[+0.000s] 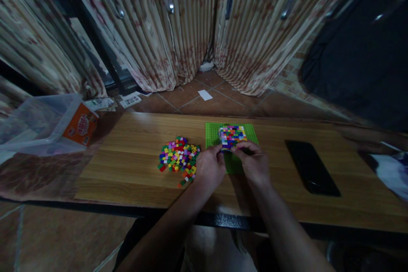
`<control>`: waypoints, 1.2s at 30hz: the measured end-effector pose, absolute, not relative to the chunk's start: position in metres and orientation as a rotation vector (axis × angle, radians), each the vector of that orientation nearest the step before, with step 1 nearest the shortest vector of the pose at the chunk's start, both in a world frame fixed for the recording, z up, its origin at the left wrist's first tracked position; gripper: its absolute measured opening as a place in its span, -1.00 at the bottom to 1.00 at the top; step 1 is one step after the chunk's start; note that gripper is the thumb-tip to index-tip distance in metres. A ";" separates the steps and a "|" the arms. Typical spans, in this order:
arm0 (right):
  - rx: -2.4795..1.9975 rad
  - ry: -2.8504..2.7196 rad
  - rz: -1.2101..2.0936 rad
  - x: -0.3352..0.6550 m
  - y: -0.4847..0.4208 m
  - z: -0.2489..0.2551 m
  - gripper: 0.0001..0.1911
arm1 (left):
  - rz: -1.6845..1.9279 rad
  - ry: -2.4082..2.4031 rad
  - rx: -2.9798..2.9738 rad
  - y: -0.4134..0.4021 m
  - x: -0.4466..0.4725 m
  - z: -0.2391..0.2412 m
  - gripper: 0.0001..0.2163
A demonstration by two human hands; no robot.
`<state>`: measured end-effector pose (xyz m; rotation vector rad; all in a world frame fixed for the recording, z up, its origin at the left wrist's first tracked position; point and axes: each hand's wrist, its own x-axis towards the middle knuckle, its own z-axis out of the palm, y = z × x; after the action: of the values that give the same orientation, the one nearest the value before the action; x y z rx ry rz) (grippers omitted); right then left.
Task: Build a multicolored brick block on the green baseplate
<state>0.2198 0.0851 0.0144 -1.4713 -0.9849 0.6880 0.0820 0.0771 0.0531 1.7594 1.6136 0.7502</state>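
A multicoloured block built of small toy bricks point(232, 135) stands on a green studded baseplate point(210, 131). My left hand point(211, 163) is at the block's front left corner, its fingers closed with thumb and index fingertips against the edge. On the other side, my right hand point(255, 160) pinches at the front edge, where a small yellowish brick point(234, 148) seems to show at the fingertips. The hands hide part of the plate and the block's lower front. Left of my left hand lies a pile of loose bricks point(178, 154) in many colours.
The wooden table point(127, 157) has a black front edge. A black phone-like slab point(312, 168) lies on its right side. Beyond the left end sits a clear plastic bin point(47, 123) with an orange label. Papers point(130, 100) lie on the tiled floor before striped curtains point(191, 29).
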 end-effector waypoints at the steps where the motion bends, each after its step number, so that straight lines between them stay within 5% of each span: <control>1: -1.475 -0.987 0.685 0.219 0.085 0.014 -0.83 | 0.747 1.613 1.762 0.077 0.082 0.053 -0.66; 13: -1.433 -1.160 0.303 0.217 0.072 0.028 -0.84 | 0.816 1.537 1.692 0.084 0.075 0.049 -0.62; 22: -1.290 -1.699 0.398 0.203 0.061 0.038 -0.78 | 0.838 1.434 1.866 0.082 0.071 0.051 -0.60; 36: -1.397 -1.778 0.406 0.207 0.058 0.038 -0.80 | 0.778 1.416 1.959 0.078 0.071 0.054 -0.55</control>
<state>0.2075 0.0581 0.0375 -1.3967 -1.7784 0.4055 0.0709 0.0784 0.0543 1.9594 1.4163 0.7783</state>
